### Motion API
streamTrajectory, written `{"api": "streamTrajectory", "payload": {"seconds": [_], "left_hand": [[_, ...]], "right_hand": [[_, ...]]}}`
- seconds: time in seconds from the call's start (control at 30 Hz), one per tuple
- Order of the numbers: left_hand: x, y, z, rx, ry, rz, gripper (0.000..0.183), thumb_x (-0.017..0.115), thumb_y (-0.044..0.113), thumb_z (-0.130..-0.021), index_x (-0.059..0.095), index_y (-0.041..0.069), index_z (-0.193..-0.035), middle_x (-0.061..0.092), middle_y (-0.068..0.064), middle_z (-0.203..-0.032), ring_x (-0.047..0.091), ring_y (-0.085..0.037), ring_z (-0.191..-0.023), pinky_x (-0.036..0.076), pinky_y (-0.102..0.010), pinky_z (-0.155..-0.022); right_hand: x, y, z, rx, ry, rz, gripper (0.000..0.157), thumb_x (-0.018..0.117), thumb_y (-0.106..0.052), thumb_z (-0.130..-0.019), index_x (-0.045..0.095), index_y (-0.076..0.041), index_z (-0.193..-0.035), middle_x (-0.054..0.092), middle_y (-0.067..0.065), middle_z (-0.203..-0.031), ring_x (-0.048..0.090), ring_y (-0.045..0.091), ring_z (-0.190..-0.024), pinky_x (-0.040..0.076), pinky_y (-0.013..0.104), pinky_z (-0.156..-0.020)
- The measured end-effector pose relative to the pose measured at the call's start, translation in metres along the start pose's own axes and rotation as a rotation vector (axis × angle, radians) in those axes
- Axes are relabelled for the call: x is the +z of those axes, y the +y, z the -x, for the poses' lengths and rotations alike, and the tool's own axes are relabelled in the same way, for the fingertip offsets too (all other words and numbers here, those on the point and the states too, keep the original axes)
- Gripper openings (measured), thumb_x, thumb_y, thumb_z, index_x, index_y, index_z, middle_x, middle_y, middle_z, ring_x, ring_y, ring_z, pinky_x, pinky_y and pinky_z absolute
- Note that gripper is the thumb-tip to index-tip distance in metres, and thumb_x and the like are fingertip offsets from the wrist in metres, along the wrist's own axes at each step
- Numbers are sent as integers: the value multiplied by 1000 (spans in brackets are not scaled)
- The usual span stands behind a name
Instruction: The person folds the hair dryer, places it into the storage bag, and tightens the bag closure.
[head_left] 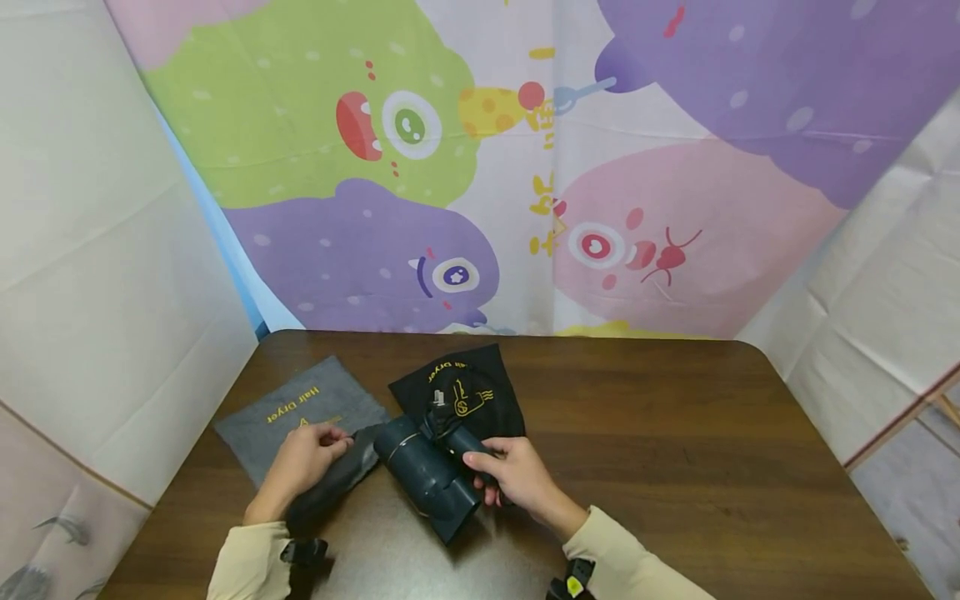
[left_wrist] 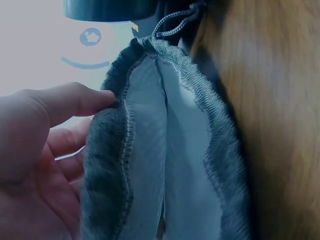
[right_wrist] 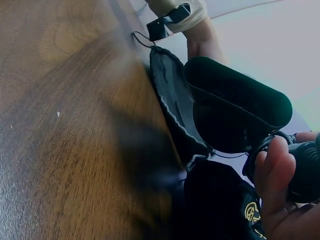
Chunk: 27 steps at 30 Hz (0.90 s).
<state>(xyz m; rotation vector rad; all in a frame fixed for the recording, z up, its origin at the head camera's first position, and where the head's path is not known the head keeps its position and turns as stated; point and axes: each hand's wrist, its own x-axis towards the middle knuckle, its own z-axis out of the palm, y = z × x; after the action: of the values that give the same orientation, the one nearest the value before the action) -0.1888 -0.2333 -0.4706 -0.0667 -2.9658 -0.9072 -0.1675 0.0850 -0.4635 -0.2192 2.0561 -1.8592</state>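
A dark blue-green hair dryer [head_left: 423,471] is held over the table by my right hand [head_left: 517,473], whose fingers and thumb wrap its handle. Its wide flat nozzle [right_wrist: 240,95] points toward the right wrist camera. At the left lies a grey drawstring pouch [head_left: 281,417] with yellow "Hair Dryer" lettering. My left hand [head_left: 300,458] pinches one side of its mouth, thumb outside the hem. In the left wrist view the mouth gapes, showing pale lining [left_wrist: 145,130] and a cord loop [left_wrist: 175,27] at the far end. The cord and plug [head_left: 439,398] are bunched near the handle.
A black pouch [head_left: 498,387] with yellow print lies flat behind the dryer. The brown wooden table [head_left: 675,433] extends to the right. A cartoon-printed curtain [head_left: 375,167] hangs behind the back edge, with pale cloth at both sides.
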Motion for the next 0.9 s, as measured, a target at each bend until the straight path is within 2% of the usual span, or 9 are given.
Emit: {"api": "streamTrajectory", "payload": {"seconds": [0.3, 0.6, 0.9], "left_hand": [[-1, 10, -2, -11, 49, 48, 14, 69, 18, -88, 73, 5, -93, 74, -12, -94, 63, -17, -80, 46, -30, -69], [-3, 27, -3, -46, 50, 131, 17, 68, 18, -90, 72, 2, -95, 69, -8, -81, 53, -12, -67, 43, -27, -61], [-3, 37, -4, -58, 64, 187, 20, 67, 18, -91, 70, 0, -99, 66, -7, -77, 55, -11, -61, 46, -25, -57]], "right_hand": [[2, 2, -1, 7, 4, 0, 33, 67, -24, -92, 65, 5, -108, 61, 4, -64, 53, 7, -42, 44, 22, -42], [5, 2, -2, 5, 1, -3, 34, 67, -23, -92, 65, 6, -108, 59, 1, -62, 53, 6, -41, 44, 21, -42], [10, 4, -2, 16, -9, -23, 34, 68, -24, -91, 65, 5, -108, 60, 3, -62, 52, 6, -40, 43, 21, -41]]}}
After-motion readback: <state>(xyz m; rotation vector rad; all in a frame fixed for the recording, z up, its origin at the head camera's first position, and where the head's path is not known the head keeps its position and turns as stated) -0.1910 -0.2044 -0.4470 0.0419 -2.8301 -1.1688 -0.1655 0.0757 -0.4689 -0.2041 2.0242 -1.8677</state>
